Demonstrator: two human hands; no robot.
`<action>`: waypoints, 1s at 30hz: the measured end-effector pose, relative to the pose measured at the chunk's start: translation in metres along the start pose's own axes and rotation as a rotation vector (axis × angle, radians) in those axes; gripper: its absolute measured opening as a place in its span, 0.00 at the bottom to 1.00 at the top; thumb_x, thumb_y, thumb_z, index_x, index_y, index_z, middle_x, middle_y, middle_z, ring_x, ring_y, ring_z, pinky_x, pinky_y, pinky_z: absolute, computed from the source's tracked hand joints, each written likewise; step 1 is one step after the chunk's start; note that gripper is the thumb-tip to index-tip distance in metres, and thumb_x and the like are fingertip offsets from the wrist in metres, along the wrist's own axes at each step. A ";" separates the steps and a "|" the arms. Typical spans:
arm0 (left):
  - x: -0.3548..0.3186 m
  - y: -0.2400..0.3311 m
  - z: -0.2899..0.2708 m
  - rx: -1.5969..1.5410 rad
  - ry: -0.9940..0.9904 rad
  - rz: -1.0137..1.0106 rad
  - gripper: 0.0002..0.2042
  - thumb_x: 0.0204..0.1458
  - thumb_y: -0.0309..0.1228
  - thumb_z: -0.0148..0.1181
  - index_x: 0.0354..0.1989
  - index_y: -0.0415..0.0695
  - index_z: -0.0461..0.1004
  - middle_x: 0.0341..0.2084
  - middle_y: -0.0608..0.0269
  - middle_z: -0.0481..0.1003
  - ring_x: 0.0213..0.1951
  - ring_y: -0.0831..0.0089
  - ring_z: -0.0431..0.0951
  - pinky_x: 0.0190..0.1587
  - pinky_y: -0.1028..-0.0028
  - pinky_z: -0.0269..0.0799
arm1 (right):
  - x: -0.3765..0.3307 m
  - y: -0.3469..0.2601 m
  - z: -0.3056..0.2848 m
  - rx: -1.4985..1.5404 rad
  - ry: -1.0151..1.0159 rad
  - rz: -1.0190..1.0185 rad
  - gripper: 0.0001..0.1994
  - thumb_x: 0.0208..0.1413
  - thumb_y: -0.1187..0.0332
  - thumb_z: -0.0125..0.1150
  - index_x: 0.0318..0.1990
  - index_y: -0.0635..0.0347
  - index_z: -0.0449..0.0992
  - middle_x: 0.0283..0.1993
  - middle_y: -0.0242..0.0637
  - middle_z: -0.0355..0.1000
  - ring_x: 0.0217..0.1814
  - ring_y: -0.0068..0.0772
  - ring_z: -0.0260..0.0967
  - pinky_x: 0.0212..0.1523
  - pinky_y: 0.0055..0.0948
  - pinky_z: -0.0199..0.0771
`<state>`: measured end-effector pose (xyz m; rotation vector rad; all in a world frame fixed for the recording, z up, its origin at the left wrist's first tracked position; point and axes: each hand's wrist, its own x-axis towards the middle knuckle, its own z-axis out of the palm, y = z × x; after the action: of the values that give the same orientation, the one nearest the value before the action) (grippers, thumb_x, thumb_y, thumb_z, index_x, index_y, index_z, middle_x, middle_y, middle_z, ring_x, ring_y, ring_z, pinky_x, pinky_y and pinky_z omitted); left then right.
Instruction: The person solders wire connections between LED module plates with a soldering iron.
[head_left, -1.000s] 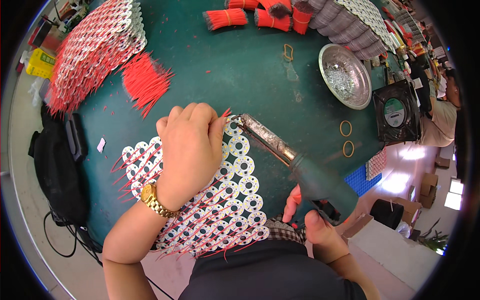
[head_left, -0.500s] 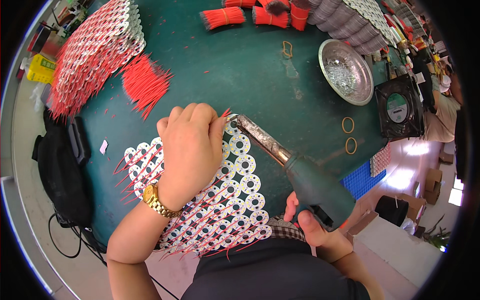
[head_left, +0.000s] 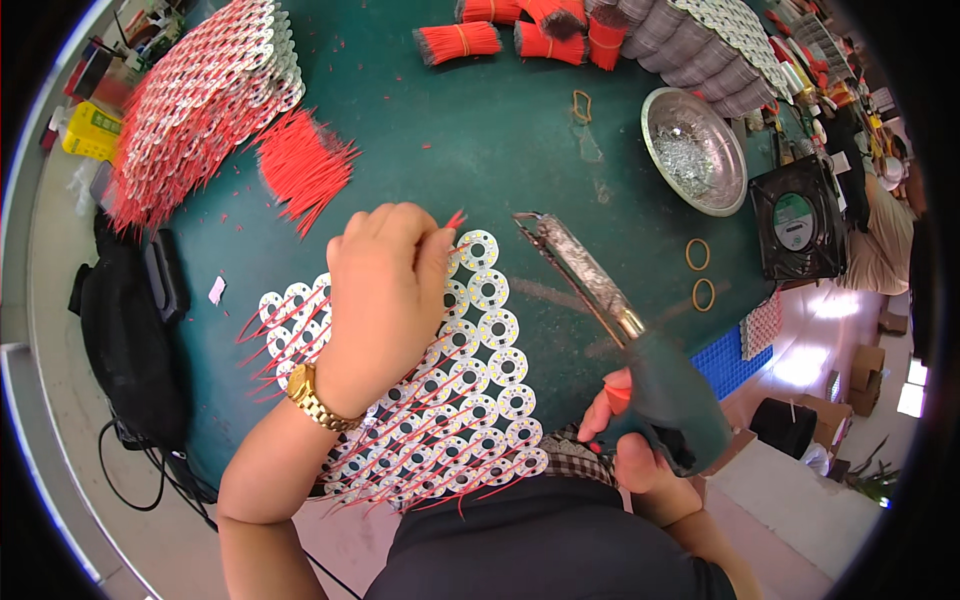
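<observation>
A panel of round white LED circuit boards (head_left: 500, 328) lies on the table in front of me, with thin red wires trailing from many boards toward the lower left. Above its upper part is my left hand (head_left: 388, 285), its fingers pinched around short red wires (head_left: 456, 219) that poke out by the thumb. The back of the hand hides several boards beneath it. At the panel's right, my right hand (head_left: 630, 440) grips a dark green soldering gun (head_left: 675, 395) with a red trigger. Its metal tip points up and left, apart from the boards.
A pile of wired boards (head_left: 205, 110) and loose red wires (head_left: 305, 170) sit at left. Bundled wires (head_left: 460, 42) and stacked boards (head_left: 690, 50) stand at the back. Rightward are a metal bowl (head_left: 735, 190) of small bits, a black fan (head_left: 800, 215) and rubber bands (head_left: 697, 253).
The soldering gun has drawn away from the top board, its tip moving right and slightly up. My left hand stays nearly in place, still pinching red wires.
</observation>
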<state>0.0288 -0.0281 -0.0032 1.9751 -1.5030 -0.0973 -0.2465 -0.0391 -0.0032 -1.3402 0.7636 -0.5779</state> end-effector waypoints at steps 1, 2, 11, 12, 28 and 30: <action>0.001 0.000 -0.002 -0.095 0.008 -0.028 0.06 0.56 0.27 0.57 0.29 0.40 0.71 0.24 0.60 0.71 0.29 0.61 0.69 0.34 0.66 0.63 | -0.002 -0.002 0.001 0.047 0.055 0.020 0.36 0.49 0.42 0.67 0.54 0.61 0.64 0.31 0.36 0.66 0.30 0.31 0.69 0.33 0.30 0.73; 0.003 0.002 -0.006 -0.098 0.007 -0.021 0.06 0.56 0.27 0.57 0.29 0.40 0.71 0.24 0.60 0.71 0.29 0.61 0.69 0.34 0.66 0.63 | -0.004 -0.005 0.003 0.094 0.111 0.040 0.37 0.48 0.40 0.67 0.54 0.61 0.64 0.31 0.35 0.66 0.30 0.32 0.69 0.33 0.31 0.73; -0.003 0.019 -0.008 -0.006 -0.255 -0.047 0.07 0.60 0.30 0.52 0.32 0.40 0.71 0.20 0.50 0.71 0.23 0.53 0.73 0.28 0.61 0.66 | -0.006 0.003 -0.009 0.324 -0.096 0.023 0.28 0.57 0.59 0.63 0.61 0.64 0.64 0.40 0.34 0.68 0.37 0.29 0.70 0.39 0.32 0.74; -0.003 0.018 -0.007 0.017 -0.264 -0.048 0.07 0.60 0.30 0.52 0.31 0.40 0.70 0.20 0.51 0.72 0.24 0.52 0.73 0.28 0.61 0.66 | -0.005 0.003 -0.008 0.326 -0.096 0.024 0.28 0.57 0.59 0.63 0.61 0.64 0.64 0.40 0.34 0.68 0.37 0.29 0.70 0.39 0.32 0.74; -0.004 0.018 -0.004 0.084 -0.236 0.029 0.07 0.58 0.28 0.53 0.29 0.40 0.68 0.21 0.51 0.71 0.24 0.51 0.72 0.27 0.58 0.65 | -0.016 0.026 -0.008 -0.056 -0.055 0.080 0.29 0.52 0.45 0.66 0.50 0.58 0.68 0.37 0.33 0.68 0.33 0.26 0.69 0.33 0.28 0.71; -0.004 0.018 -0.004 0.086 -0.235 0.032 0.07 0.58 0.28 0.53 0.29 0.40 0.68 0.21 0.51 0.71 0.24 0.51 0.72 0.27 0.58 0.65 | -0.013 0.025 -0.007 -0.120 -0.055 0.019 0.26 0.54 0.46 0.65 0.48 0.58 0.68 0.36 0.33 0.68 0.32 0.25 0.68 0.33 0.28 0.71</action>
<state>0.0141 -0.0250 0.0082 2.0642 -1.7115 -0.2634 -0.2615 -0.0304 -0.0260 -1.4522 0.7750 -0.4847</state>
